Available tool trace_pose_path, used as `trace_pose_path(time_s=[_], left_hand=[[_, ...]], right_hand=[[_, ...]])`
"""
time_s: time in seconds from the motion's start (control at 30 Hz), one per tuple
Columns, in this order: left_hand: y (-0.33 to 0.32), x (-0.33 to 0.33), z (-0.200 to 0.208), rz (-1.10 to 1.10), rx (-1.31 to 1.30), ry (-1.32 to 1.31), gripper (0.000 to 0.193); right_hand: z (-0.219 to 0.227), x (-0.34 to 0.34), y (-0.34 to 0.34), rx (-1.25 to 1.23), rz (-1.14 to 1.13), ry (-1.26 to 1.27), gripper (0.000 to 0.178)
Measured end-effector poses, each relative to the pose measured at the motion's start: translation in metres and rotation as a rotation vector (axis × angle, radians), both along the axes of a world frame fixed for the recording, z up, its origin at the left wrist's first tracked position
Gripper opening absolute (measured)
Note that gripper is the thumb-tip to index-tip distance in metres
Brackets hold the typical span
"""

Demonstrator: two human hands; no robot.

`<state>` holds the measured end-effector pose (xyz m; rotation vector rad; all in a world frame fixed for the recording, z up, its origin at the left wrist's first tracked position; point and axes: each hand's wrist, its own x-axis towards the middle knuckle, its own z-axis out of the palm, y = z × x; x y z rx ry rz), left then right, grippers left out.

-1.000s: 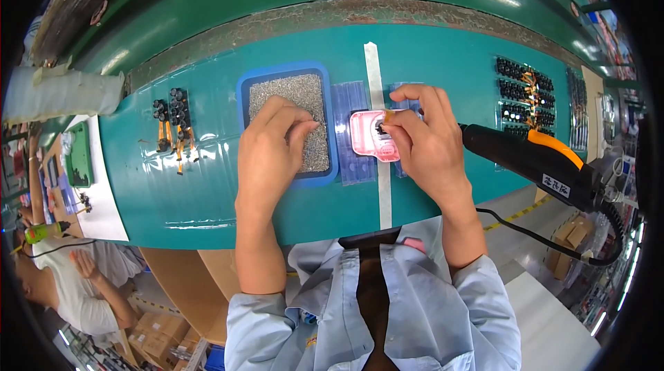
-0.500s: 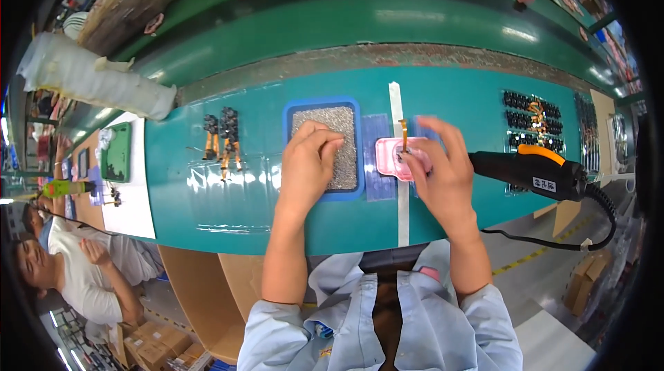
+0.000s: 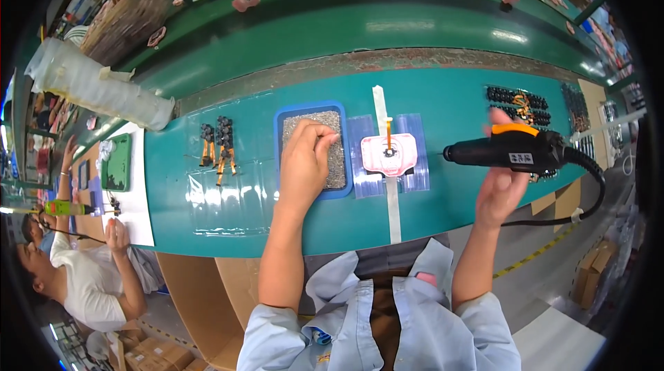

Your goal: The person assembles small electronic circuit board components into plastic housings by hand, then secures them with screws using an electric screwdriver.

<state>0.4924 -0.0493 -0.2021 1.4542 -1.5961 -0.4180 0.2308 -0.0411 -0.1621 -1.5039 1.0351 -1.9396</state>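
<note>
My left hand point(image 3: 306, 160) is closed in a pinch over a blue-rimmed tray point(image 3: 279, 146) filled with tiny metal pieces, probably screws. What its fingertips hold is too small to make out. My right hand point(image 3: 499, 198) is wrapped round a black electric screwdriver point(image 3: 484, 152) with an orange lever, its tip pointing left. Between the hands lies a pink plastic housing point(image 3: 408, 156). A small dark part with an orange ribbon cable point(image 3: 389, 129) sits in its middle, the cable standing toward the far side. Neither hand touches the housing.
Clear plastic strips point(image 3: 418, 181) and white tape point(image 3: 395, 225) lie under the housing. Black camera-like modules with orange cables point(image 3: 225, 139) rest at left, with more rows point(image 3: 519, 100) at far right. The screwdriver's coiled cord point(image 3: 600, 191) hangs right. A co-worker point(image 3: 97, 274) sits at left.
My right hand has left the pink housing, moved right and taken hold of the screwdriver, which has shifted slightly left. The left hand keeps its pinch over the tray. The view has shifted a little.
</note>
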Motion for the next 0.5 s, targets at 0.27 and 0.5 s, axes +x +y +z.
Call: trace_pose_path(time_s=[0.27,0.5], left_hand=[[0.005,-0.013,0.000,-0.111,-0.085,0.061,0.010],[0.006,-0.025,-0.003,-0.139,-0.235,0.026,0.013]], right_hand=[[-0.008,-0.010,-0.050,0.025,0.737,-0.122,0.054],[0.012,-0.014,-0.050,0.088,0.745,-0.155,0.044]])
